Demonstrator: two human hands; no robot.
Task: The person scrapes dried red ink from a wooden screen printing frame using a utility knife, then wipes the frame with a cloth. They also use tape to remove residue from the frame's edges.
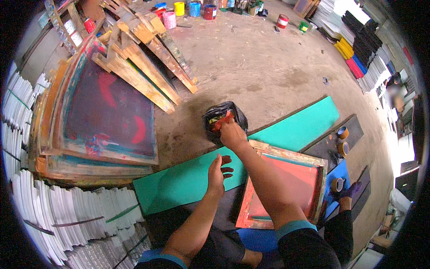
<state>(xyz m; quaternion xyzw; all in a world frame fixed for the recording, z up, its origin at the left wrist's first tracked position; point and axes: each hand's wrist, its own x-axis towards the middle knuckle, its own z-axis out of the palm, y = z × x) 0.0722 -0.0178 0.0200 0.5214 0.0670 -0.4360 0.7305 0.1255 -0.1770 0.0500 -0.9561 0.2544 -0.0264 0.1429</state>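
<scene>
Right hand closed on a crumpled red piece, perhaps a rag, at the mouth of the black bag, a position likely to contain drips; yellowish matter shows inside. Left hand, empty, fingers apart, nearer the wearer than the bag. Paint tins stand beyond the bag, contents unclear.

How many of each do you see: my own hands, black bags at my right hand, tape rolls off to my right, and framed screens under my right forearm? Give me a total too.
Hands, left hand and right hand: 2
Black bag: 1
Tape rolls: 3
Framed screen: 1
Total: 7
</scene>
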